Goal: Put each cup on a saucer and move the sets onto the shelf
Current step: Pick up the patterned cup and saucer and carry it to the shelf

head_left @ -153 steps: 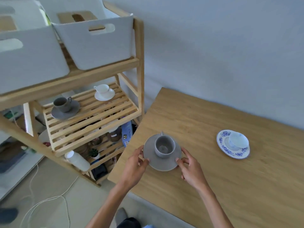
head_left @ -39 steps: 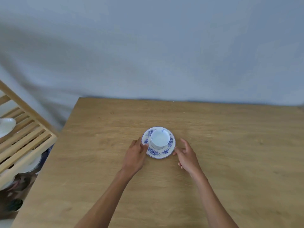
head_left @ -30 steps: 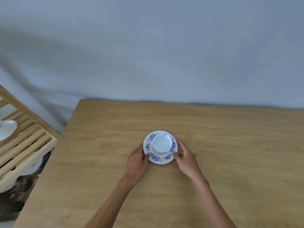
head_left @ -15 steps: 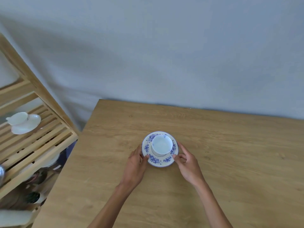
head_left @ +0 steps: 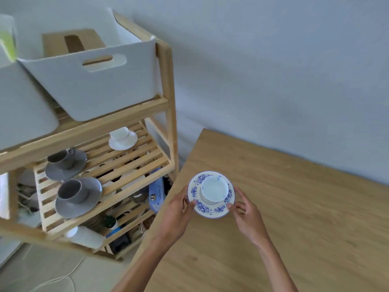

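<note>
Three sets now sit on the shelf [head_left: 130,157], one more than five seconds ago. Left hand [head_left: 176,213] and right hand [head_left: 248,216] each grasp the blue saucer [head_left: 210,210] carrying its cup [head_left: 214,188], now shifted to the bench's [head_left: 294,218] left edge, probably the last set.

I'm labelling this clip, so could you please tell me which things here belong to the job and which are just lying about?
Job: blue saucer, white cup, left hand, right hand, shelf, grey sets, white set.

Lying about: bins, cardboard box, bottle.
</note>
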